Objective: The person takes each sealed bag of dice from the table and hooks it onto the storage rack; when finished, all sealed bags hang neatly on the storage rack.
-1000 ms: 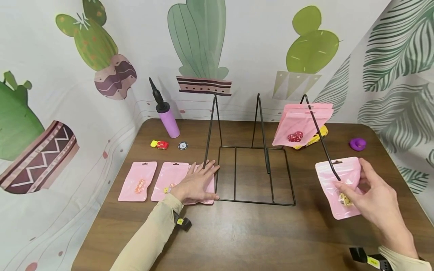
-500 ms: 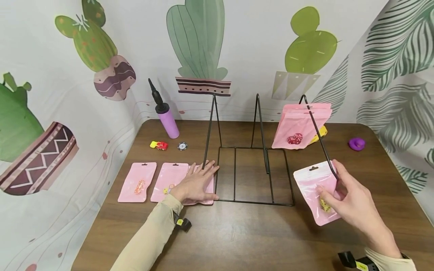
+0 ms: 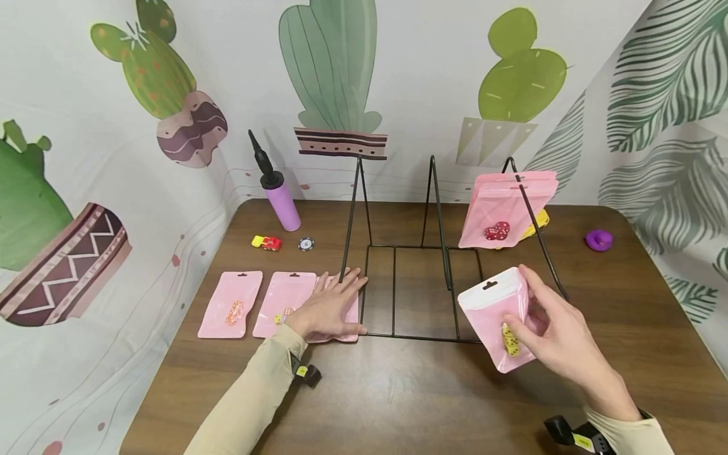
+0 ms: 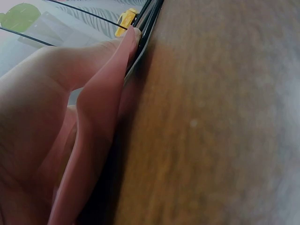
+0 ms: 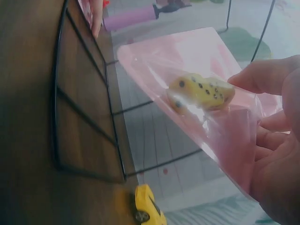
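Note:
My right hand (image 3: 531,316) holds a pink pouch (image 3: 495,313) in the air over the front right corner of the black wire rack (image 3: 394,291). The thumb pinches the front of the pouch beside the yellow dice (image 3: 510,338) inside it. The right wrist view shows the same pouch (image 5: 187,56), its dice (image 5: 201,91) and my fingertips (image 5: 262,75). My left hand (image 3: 332,303) lies flat on another pink pouch (image 3: 352,313) at the rack's left edge. More pink pouches (image 3: 506,205) hang on the rack's right hook, the front one holding red dice.
Two pink pouches (image 3: 230,304) (image 3: 284,300) lie left of my left hand. A purple pump (image 3: 281,196), a small toy car (image 3: 267,242) and a chip (image 3: 306,244) sit at the back left. A purple object (image 3: 600,240) sits at the right, a yellow toy car (image 5: 147,206) behind the rack.
My right hand has carried the dice pouch leftwards, away from the tip of the right hook and over the rack's front corner. The left hand has stayed put.

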A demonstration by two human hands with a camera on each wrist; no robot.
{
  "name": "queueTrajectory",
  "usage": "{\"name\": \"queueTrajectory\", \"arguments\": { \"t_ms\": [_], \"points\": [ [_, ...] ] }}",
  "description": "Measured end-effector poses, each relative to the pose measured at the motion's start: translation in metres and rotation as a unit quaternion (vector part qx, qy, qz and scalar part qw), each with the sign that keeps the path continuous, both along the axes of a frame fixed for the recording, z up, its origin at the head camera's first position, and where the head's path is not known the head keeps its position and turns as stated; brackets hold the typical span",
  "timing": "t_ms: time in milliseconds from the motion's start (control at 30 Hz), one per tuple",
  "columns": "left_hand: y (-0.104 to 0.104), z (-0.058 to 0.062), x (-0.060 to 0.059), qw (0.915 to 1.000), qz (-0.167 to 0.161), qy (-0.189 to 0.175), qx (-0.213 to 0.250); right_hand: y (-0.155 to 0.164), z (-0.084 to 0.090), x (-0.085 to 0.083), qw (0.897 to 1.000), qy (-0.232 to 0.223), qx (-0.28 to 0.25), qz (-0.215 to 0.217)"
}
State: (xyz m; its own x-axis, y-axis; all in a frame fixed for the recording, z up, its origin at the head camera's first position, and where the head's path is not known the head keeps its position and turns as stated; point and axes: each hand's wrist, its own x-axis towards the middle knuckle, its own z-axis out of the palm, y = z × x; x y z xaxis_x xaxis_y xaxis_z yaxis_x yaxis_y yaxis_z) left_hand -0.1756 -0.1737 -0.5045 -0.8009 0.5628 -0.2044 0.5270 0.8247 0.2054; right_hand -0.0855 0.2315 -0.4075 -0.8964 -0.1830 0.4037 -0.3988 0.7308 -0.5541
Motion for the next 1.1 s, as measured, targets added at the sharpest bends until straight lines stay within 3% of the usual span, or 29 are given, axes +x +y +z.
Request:
{"name": "queueTrajectory", "arguments": {
  "t_ms": [300,433,600,933,1100],
  "points": [
    [0.001,0.0,-0.001,1.0,0.001,-0.002,0.004,-0.019,0.005,-0.001,0.998,0.052,0.001,0.046],
    [0.001,0.0,-0.001,1.0,0.0,0.002,0.0,-0.024,0.008,0.001,0.995,0.072,-0.026,0.067],
    [0.001,0.0,-0.001,1.0,0.004,-0.004,-0.003,-0.029,0.012,0.005,0.987,0.124,-0.065,0.084],
    [0.0,0.0,0.0,1.0,0.002,-0.002,-0.002,-0.038,0.026,0.014,0.974,0.189,-0.077,0.096],
    [0.001,0.0,0.0,1.0,0.002,0.002,-0.004,-0.049,0.041,0.018,0.956,0.233,-0.118,0.137]
  ]
}}
